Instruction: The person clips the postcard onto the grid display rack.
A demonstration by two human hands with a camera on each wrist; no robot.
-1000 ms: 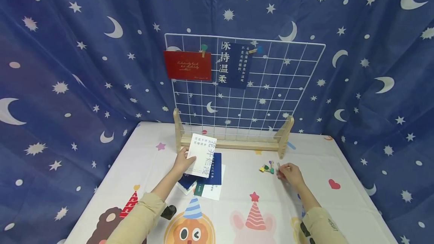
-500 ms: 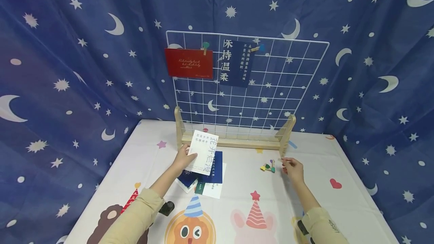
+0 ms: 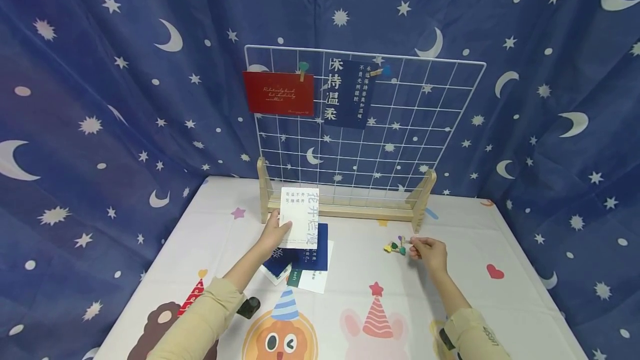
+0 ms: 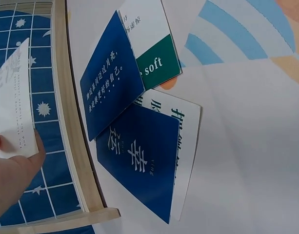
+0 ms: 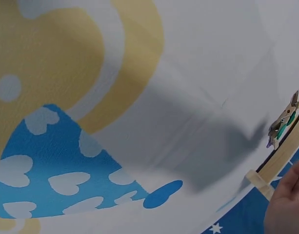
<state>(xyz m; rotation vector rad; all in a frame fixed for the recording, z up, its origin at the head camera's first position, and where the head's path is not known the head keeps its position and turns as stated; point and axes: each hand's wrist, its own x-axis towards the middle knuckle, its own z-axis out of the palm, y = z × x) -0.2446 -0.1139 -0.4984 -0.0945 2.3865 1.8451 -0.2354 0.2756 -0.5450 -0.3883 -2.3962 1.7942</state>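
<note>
card (image 3: 298,218) swings from tilted to nearly square-on, pinched in the left hand (image 3: 275,232) before the grid rack (image 3: 370,143), seemingly better lined up, while the right hand (image 3: 430,253), fingertips apparently pinching a wooden clip (image 3: 407,241), dips closer to the loose clips (image 3: 402,250)

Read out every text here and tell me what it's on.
"Relatively hard but absolutely excellent": red card
"保持温柔", "永远保持善良和温暖": hanging blue card
"花开烂漫", "花继续开": held white card
"迎接更好的自己": loose blue card
"幸运": second loose blue card
"soft": green-and-white card
Partly covered: green characters on another white card.
Too small or blurred: remaining print, including the right sleeve's.
</note>
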